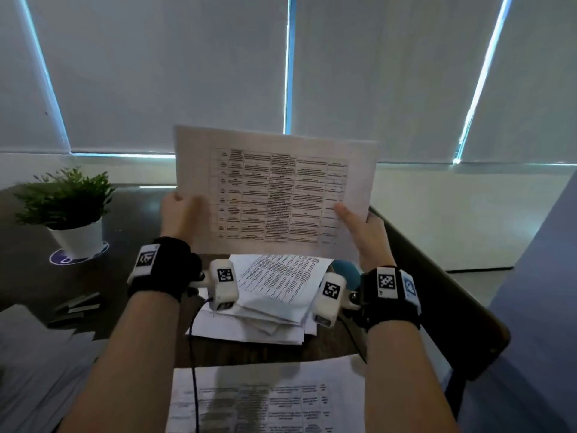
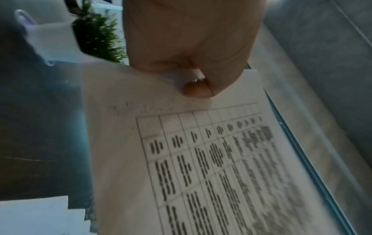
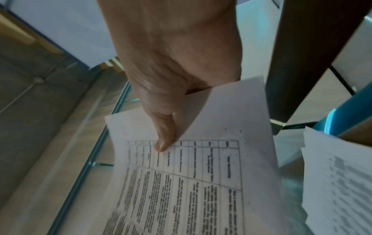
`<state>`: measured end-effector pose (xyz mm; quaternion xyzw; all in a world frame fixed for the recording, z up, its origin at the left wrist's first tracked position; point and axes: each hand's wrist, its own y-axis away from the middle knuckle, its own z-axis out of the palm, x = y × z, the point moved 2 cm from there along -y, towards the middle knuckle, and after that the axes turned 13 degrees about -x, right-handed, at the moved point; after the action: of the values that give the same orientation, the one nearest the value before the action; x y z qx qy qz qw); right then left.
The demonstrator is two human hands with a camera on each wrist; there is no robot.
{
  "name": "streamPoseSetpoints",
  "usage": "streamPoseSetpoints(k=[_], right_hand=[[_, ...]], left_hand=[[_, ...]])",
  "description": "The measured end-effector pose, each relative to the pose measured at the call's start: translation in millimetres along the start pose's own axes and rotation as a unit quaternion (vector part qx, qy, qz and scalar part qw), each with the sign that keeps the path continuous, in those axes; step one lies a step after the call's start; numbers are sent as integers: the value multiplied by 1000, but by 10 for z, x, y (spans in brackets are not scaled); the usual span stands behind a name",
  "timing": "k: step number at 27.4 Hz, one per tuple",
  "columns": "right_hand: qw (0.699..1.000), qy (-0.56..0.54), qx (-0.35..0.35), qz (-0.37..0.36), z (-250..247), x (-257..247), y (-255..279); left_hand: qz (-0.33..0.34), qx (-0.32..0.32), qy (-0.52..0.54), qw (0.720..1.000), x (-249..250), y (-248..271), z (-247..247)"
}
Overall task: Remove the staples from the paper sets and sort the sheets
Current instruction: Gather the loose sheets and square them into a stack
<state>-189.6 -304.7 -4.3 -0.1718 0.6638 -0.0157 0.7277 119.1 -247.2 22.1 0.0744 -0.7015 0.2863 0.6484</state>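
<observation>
Now we pinch a white printed table sheet point(image 1: 274, 195) in left hand point(image 1: 179, 215) and right hand point(image 1: 365, 232); loose white pile point(image 1: 274, 295) at the dark table's point(image 1: 131, 310) near edge still awaits sorting.

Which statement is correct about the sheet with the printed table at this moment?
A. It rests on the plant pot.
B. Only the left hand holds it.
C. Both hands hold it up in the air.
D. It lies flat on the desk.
C: the left hand and the right hand each pinch a lower side of the sheet, raised above the paper pile.

Potted plant point(image 1: 64, 198) in white pot on blue coaster point(image 1: 78, 256), dark table point(image 1: 31, 276) far-left; closed window blinds point(image 1: 171, 64) behind
</observation>
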Motion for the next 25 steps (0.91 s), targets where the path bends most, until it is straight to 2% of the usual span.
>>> streamPoseSetpoints(k=[3, 5, 7, 10, 12, 15, 17, 20, 22, 23, 25], right_hand=[[998, 60, 2, 13, -14, -142, 219], [993, 104, -1, 49, 18, -148, 499], [990, 124, -6, 72, 32, -161, 853], [980, 167, -28, 107, -31, -193, 1343], [946, 267, -73, 169, -62, -206, 1623], [850, 421, -136, 288, -61, -160, 2107], [823, 444, -154, 320, -29, -71, 2382], [815, 444, -141, 343, -6, 101, 2622], [817, 447, -121, 344, 36, 89, 2703], [820, 448, -116, 337, 69, 21, 2700], [840, 437, -103, 305, 135, -174, 2485]], left_hand=[[-46, 27, -62, 997, 147, 173, -55], [-88, 48, -148, 984, 166, 534, -126], [-111, 61, -184, 975, 200, 1017, -224], [-147, 39, -234, 960, 143, 1575, -441], [-183, -9, -301, 936, 67, 1784, -592], [-257, -79, -356, 895, -55, 2168, -806], [-291, -120, -386, 867, -236, 2343, -957], [-313, -160, -461, 815, -773, 2221, -1126], [-316, -163, -520, 776, -581, 2405, -1116], [-302, -160, -536, 772, -300, 2568, -1045], [-262, -189, -508, 798, 175, 2641, -799]])
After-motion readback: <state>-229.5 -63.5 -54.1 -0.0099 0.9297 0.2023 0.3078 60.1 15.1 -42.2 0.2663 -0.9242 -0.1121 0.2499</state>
